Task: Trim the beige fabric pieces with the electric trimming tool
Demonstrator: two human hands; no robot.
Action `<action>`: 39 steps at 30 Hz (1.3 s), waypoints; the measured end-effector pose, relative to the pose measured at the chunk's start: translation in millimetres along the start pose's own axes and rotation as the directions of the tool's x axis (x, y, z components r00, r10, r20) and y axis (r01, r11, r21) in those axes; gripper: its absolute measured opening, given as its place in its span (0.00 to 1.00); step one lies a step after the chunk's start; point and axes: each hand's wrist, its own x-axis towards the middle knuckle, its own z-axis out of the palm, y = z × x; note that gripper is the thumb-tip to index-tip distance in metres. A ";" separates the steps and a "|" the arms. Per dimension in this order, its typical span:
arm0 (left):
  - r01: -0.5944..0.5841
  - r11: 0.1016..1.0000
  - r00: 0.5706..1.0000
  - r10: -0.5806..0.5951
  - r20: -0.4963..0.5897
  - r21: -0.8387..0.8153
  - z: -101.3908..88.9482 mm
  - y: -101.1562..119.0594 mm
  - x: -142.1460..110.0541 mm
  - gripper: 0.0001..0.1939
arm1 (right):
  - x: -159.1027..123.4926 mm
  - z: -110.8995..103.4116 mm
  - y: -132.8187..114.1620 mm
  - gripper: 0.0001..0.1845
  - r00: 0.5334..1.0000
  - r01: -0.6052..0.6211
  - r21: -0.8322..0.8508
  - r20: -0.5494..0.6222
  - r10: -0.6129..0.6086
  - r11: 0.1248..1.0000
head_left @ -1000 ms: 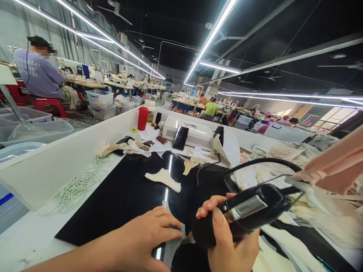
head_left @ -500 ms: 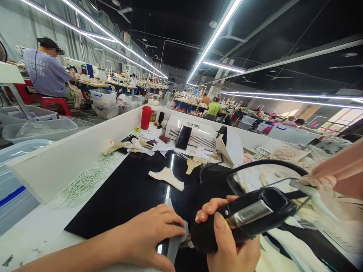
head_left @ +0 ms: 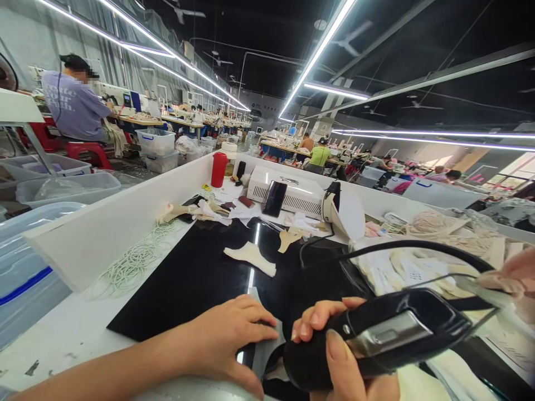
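My left hand (head_left: 234, 334) lies over the near part of the black board (head_left: 196, 278), fingers stretched out. Its fingertips touch a translucent grey strip (head_left: 267, 345). To the right, my right hand (head_left: 338, 351) wraps round a black corded handheld tool (head_left: 376, 340) with a metal plate on top. The tool's rounded end sits low beside the strip; its exact kind and its underside are hidden. Farther up the board lies a cream curved pad (head_left: 251, 258), apart from both hands. A smaller beige cut piece (head_left: 290, 238) lies beyond it.
A black cable (head_left: 401, 245) arches over cream fabric pieces (head_left: 401, 267) at right. Pale green cord (head_left: 137, 259) lies tangled by the left partition. A phone (head_left: 275, 199) leans on a white vented box (head_left: 292, 192), near a red bottle (head_left: 219, 170). A blurred pinkish shape (head_left: 518, 275) is at right.
The view has shifted slightly. The handheld tool, in my right hand, appears a little lower and farther right. The pinkish shape at right has moved outward. My left hand keeps its pose on the strip.
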 end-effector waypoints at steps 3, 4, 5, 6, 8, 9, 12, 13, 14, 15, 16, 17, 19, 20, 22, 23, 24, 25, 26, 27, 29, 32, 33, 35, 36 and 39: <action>-0.005 1.000 1.000 0.005 0.007 -0.006 -0.8 1.0 -0.5 0.41 | 1.0 -0.2 0.3 0.18 1.000 -0.017 0.022 -0.005 0.017 1.000; -0.007 1.000 1.000 0.007 0.005 -0.014 -1.3 1.4 -1.1 0.41 | 1.9 -0.9 0.4 0.18 1.000 -0.020 0.033 -0.006 0.020 0.999; -0.006 1.000 1.000 0.006 -0.002 -0.024 -1.9 1.6 -1.9 0.39 | 3.1 -2.2 0.5 0.18 1.000 -0.020 0.041 -0.005 0.021 0.999; 0.004 0.999 1.000 -0.004 -0.014 -0.033 -2.8 1.5 -3.0 0.37 | 4.9 -4.3 0.7 0.18 1.000 -0.018 0.042 -0.004 0.018 0.999; 0.037 0.999 0.999 -0.038 -0.037 -0.029 -4.7 0.2 -5.5 0.29 | 9.9 -11.1 1.2 0.17 1.000 0.005 0.025 0.008 -0.006 1.000; 0.054 0.998 0.998 -0.054 -0.044 -0.011 -5.8 -0.9 -6.7 0.25 | 13.1 -15.5 1.4 0.17 1.000 0.020 0.010 0.023 -0.021 1.000; 0.080 0.993 0.996 -0.076 -0.052 0.082 -7.8 -3.7 -8.9 0.16 | 24.6 -30.0 1.2 0.17 0.999 0.039 -0.042 0.015 -0.039 0.998; 0.079 0.991 0.996 -0.073 -0.058 0.109 -7.9 -3.6 -9.1 0.13 | 28.9 -34.1 0.5 0.18 0.999 0.034 -0.059 -0.006 -0.035 0.998; 0.075 0.989 0.995 -0.067 -0.068 0.129 -7.6 -2.8 -9.2 0.10 | 33.4 -37.3 -0.3 0.19 0.999 0.029 -0.074 -0.034 -0.032 0.997; 0.067 0.988 0.995 -0.056 -0.079 0.142 -6.9 -1.1 -9.1 0.08 | 37.9 -39.4 -1.4 0.20 0.998 0.031 -0.091 -0.060 -0.036 0.995; 0.053 0.988 0.995 -0.040 -0.088 0.144 -5.8 1.1 -8.9 0.07 | 42.3 -40.5 -2.7 0.21 0.995 0.042 -0.107 -0.081 -0.050 0.993; 0.034 0.990 0.995 -0.021 -0.098 0.136 -4.5 3.7 -8.7 0.05 | 46.5 -40.4 -4.0 0.22 0.993 0.053 -0.123 -0.101 -0.066 0.991; -0.010 0.995 0.992 0.022 -0.127 0.095 -1.3 8.6 -8.4 0.04 | 52.9 -37.7 -6.4 0.24 0.983 0.066 -0.139 -0.161 -0.088 0.988; -0.029 0.997 0.989 0.039 -0.139 0.071 0.3 10.3 -8.2 0.05 | 54.6 -35.6 -7.1 0.24 0.979 0.064 -0.135 -0.185 -0.089 0.989; -0.047 0.998 0.987 0.054 -0.152 0.047 3.1 12.0 -7.7 0.06 | 54.2 -31.5 -7.1 0.25 0.977 0.054 -0.107 -0.201 -0.074 0.993; -0.043 0.998 0.987 0.050 -0.151 0.046 4.1 12.0 -7.3 0.06 | 52.3 -30.1 -6.2 0.25 0.982 0.051 -0.093 -0.178 -0.067 0.994; -0.032 0.998 0.989 0.039 -0.146 0.050 4.8 11.6 -7.0 0.05 | 49.5 -29.3 -4.7 0.24 0.988 0.052 -0.082 -0.141 -0.064 0.995; -0.017 0.998 0.990 0.024 -0.139 0.053 5.3 11.1 -6.7 0.05 | 46.2 -29.0 -2.7 0.22 0.993 0.055 -0.074 -0.096 -0.062 0.996; -0.003 0.998 0.991 0.011 -0.136 0.055 5.5 10.6 -6.5 0.05 | 42.8 -29.2 -0.3 0.21 0.996 0.063 -0.067 -0.052 -0.067 0.996; 0.008 0.998 0.991 0.000 -0.131 0.054 5.5 10.1 -6.4 0.05 | 39.6 -29.6 2.2 0.19 0.997 0.072 -0.060 -0.014 -0.073 0.996; 0.019 0.998 0.992 -0.013 -0.124 0.054 5.0 9.9 -6.8 0.05 | 34.7 -29.9 6.9 0.17 0.996 0.090 -0.048 0.031 -0.088 0.995; 0.017 0.998 0.993 -0.010 -0.118 0.056 3.6 10.8 -8.1 0.06 | 30.6 -26.8 10.6 0.16 0.993 0.106 -0.040 0.062 -0.103 0.994; 0.014 0.998 0.993 -0.007 -0.116 0.056 3.1 11.2 -8.4 0.06 | 29.3 -24.6 10.8 0.17 0.993 0.102 -0.036 0.065 -0.100 0.994; 0.008 0.998 0.994 -0.002 -0.110 0.056 2.4 11.7 -8.7 0.06 | 26.2 -19.7 10.2 0.17 0.996 0.077 -0.024 0.042 -0.076 0.997; 0.007 0.998 0.994 -0.001 -0.105 0.057 2.3 11.8 -8.7 0.06 | 24.4 -17.4 9.7 0.18 0.998 0.062 -0.019 0.020 -0.062 0.998; 0.010 0.998 0.994 -0.003 -0.107 0.061 3.0 11.3 -8.4 0.06 | 20.6 -14.1 9.0 0.18 0.998 0.049 -0.026 -0.026 -0.049 0.998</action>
